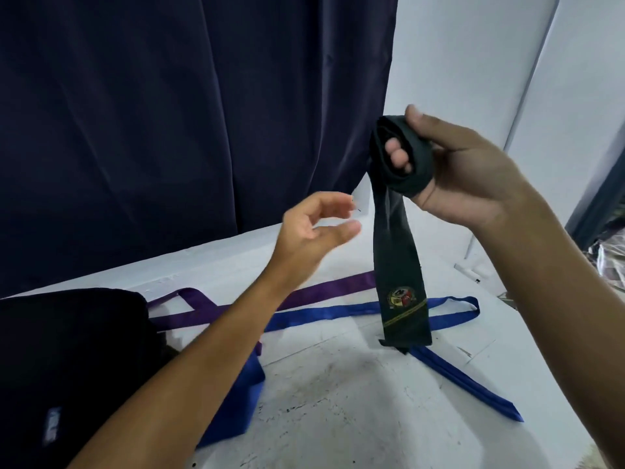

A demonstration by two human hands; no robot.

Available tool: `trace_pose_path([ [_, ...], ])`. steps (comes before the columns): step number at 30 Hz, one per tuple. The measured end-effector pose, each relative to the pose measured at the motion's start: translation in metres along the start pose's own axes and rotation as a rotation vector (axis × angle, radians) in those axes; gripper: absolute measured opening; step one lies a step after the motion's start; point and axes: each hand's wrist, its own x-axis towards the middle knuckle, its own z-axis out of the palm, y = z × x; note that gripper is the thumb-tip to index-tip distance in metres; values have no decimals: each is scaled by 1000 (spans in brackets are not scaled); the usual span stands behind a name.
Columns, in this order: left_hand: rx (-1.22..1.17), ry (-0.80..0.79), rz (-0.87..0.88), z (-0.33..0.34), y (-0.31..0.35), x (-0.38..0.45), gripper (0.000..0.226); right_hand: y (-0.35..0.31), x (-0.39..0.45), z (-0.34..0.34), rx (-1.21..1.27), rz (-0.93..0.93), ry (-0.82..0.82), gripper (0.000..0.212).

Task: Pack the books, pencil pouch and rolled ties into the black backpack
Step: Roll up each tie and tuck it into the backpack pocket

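Note:
My right hand (473,177) holds a dark green tie (399,265) up in the air, its narrow part wound around the fingers. The wide end, with an embroidered crest, hangs down and its tip touches the white table (338,401). My left hand (314,231) hovers to the left of the hanging tie, fingers loosely curved and holding nothing. A purple tie (321,292) and a blue tie (439,313) lie unrolled and crossed on the table. The black backpack (67,367) sits at the lower left. No books or pencil pouch are in view.
A dark navy curtain (169,130) hangs behind the table. White wall panels (473,62) stand at the right. Small white objects (468,270) lie near the table's right edge, with clutter beyond it.

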Motion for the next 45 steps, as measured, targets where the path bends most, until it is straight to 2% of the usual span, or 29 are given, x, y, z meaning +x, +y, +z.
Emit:
trace_pose_path([
  [2, -50, -30, 11, 25, 5, 0, 45, 1, 3, 0, -10, 18, -5, 22],
  [4, -100, 16, -55, 45, 2, 1, 43, 2, 3, -1, -27, 34, -18, 23],
  [9, -27, 207, -145, 56, -11, 5, 6, -1, -4, -6, -57, 47, -18, 24],
  [10, -18, 226, -154, 52, -13, 6, 6, -2, -6, -7, -59, 42, -13, 25],
  [13, -64, 231, -204, 40, -17, 5, 16, -1, -7, -9, -31, 8, 11, 28],
  [18, -172, 80, -314, 38, -11, -19, 21, 12, 4, -15, 20, -84, 100, 28],
  [21, -190, 45, -308, 44, -12, -35, 23, 21, 14, -22, -97, -173, 173, 26],
  [23, -256, 39, -305, 43, -13, -44, 37, 27, 19, -29, -226, -194, 200, 27],
  [26, -366, 37, -322, 36, -11, -49, 59, 39, 22, -40, -380, -129, 227, 34],
  [28, -390, 39, -344, 27, -5, -47, 66, 45, 20, -45, -506, -66, 223, 49],
  [31, -450, 11, -417, 8, 7, -38, 61, 53, 14, -52, -758, 29, 99, 112],
  [32, -453, -9, -452, 2, 11, -35, 59, 56, 11, -52, -830, 67, 43, 124],
  [35, -312, -106, -593, -15, 15, -24, 56, 66, 5, -54, -972, 181, -106, 135],
  [36, -247, -164, -634, -21, 15, -20, 53, 70, 3, -58, -996, 227, -162, 131],
  [39, -57, -399, -690, -43, 8, -11, 49, 82, -5, -61, -1127, 327, -332, 77],
  [40, 40, -496, -693, -50, 4, -8, 55, 86, -7, -63, -1153, 369, -403, 69],
  [42, 250, -698, -719, -60, -6, -3, 84, 93, -13, -64, -1167, 482, -496, 62],
  [43, 313, -780, -747, -62, -11, -2, 95, 96, -15, -64, -1165, 518, -529, 51],
  [45, 312, -877, -796, -65, -21, -2, 104, 99, -18, -65, -1115, 572, -590, 24],
])
